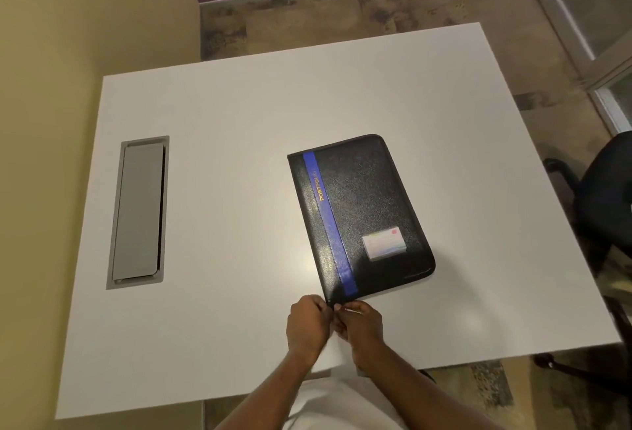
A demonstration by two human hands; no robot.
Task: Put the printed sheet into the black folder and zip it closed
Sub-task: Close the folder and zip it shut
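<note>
A black zip folder (pixel 369 203) with a blue stripe and gold lettering lies shut and flat on the white table (pixel 222 156), slightly turned. A small card sits in a clear pocket on its cover. No printed sheet shows. My left hand (pixel 307 325) and my right hand (pixel 362 322) meet at the folder's near left corner. The left hand's fingers curl against that corner. The right hand pinches something small there, seemingly the zip pull, though it is too small to be sure.
A grey cable hatch (pixel 138 212) is set into the table at the left. A black office chair (pixel 602 203) stands beyond the right edge. The table's near edge lies just below my hands.
</note>
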